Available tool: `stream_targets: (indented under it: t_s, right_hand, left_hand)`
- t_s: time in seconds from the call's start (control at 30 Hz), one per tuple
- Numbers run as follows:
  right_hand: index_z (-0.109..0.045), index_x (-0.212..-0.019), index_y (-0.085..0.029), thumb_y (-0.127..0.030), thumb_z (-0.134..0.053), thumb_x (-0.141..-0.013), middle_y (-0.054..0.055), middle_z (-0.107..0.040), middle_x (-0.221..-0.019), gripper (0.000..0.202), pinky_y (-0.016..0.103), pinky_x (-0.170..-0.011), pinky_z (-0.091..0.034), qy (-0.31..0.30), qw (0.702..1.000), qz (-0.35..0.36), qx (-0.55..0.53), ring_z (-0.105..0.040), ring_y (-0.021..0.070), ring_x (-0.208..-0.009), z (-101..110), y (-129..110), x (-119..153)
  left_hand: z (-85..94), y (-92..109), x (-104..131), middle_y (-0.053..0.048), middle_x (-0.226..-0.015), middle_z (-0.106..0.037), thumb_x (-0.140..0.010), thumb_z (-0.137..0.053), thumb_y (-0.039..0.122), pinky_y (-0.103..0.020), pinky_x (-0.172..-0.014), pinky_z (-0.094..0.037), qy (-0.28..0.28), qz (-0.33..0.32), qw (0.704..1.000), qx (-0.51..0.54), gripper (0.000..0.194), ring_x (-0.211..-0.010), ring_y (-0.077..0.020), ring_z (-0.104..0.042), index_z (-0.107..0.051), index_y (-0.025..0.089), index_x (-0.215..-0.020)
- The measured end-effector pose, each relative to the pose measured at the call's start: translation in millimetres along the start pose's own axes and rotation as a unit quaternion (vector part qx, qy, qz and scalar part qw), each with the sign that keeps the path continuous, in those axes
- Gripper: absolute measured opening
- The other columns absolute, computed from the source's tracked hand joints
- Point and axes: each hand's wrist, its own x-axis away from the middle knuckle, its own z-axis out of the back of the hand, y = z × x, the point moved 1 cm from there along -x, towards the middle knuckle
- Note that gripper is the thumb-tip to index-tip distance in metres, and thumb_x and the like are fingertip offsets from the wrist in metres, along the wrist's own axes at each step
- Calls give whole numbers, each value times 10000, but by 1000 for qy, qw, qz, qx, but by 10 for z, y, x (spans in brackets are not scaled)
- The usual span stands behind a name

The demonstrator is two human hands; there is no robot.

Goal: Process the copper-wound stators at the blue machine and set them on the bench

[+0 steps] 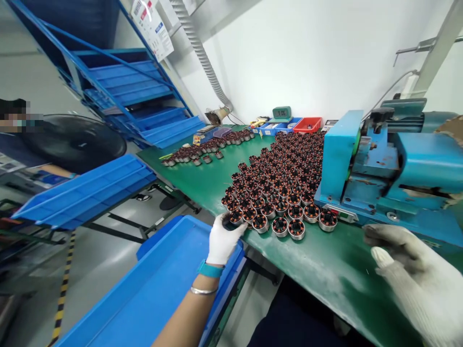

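Note:
My left hand (222,239), in a white glove with a teal wristband and a thin bracelet, closes on a round motor stator (231,220) at the near edge of a large patch of copper-wound stators (282,183) on the green bench (325,270). My right hand (415,274), in a worn white knit glove, hovers over the bench at the right with its fingers loosely curled and nothing in it, just in front of a blue machine (379,168).
A blue tray (152,289) lies under my left arm, and another blue tray (87,193) stands at the left. Further stators (206,149), small blue and red bins (307,125) and a digital clock (281,113) sit at the far end. Blue shelving (126,91) rises behind.

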Motion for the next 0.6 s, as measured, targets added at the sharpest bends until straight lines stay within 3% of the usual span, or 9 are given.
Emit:
stream_targets:
  t_s: [0.1,0.2,0.3,0.37,0.47,0.53,0.6]
  right_hand:
    - [-651,-1026,-248,-492,-598,-812,62,-711,-940,329,298,-579,-543,-59,998,5,-6,-662,207,-725,0,-10,-11]
    - [-630,-1038,-240,-452,-578,-838,57,-683,-989,296,293,-617,-536,-73,997,13,-15,-651,205,-798,-35,-4,-10]
    - [-620,-1036,-244,-409,-585,-832,53,-657,-1005,265,308,-654,-535,-117,992,38,-15,-640,210,-853,-111,-17,8]
    - [-604,-1087,-255,-359,-624,-790,47,-641,-1021,316,342,-712,-537,-154,987,45,0,-637,219,-886,-163,-67,41]
    - [-524,-1243,-279,-268,-721,-650,54,-588,-1180,625,374,-766,-541,-180,983,46,2,-632,236,-953,-212,-174,96]
    - [-514,-1256,-270,-229,-737,-603,62,-558,-1245,691,381,-818,-540,-151,987,47,-35,-624,240,-1003,-216,-202,89]
    - [-565,-1174,-236,-214,-705,-639,66,-598,-1174,554,389,-887,-524,-90,991,30,-92,-621,235,-1023,-186,-156,18]
  left_hand:
    - [2,-32,-14,-145,-1095,-672,-604,-749,429,-440,-957,-502,20,-3,1000,16,621,-1025,-278,-652,-562,124,-1112]
    - [64,-11,67,-199,-1169,-637,-623,-727,427,-460,-981,-490,57,2,998,33,699,-1067,-292,-641,-513,81,-1192]
    - [100,202,311,-202,-1224,-611,-647,-712,400,-468,-1019,-465,93,-19,991,90,685,-1109,-288,-625,-502,94,-1223]
    - [28,492,554,-161,-1207,-633,-647,-726,357,-451,-995,-493,43,-59,985,154,639,-1080,-270,-644,-524,139,-1213]
    - [-238,1065,909,-110,-1119,-683,-609,-759,300,-424,-914,-553,-92,-153,964,197,633,-990,-261,-682,-554,174,-1194]
    - [-471,1443,1060,-92,-1098,-693,-583,-773,259,-412,-907,-561,-168,-221,936,215,626,-981,-261,-685,-574,181,-1171]
    - [-710,1766,1125,-87,-1093,-695,-586,-761,234,-407,-907,-561,-236,-264,904,239,592,-987,-263,-681,-589,180,-1149]
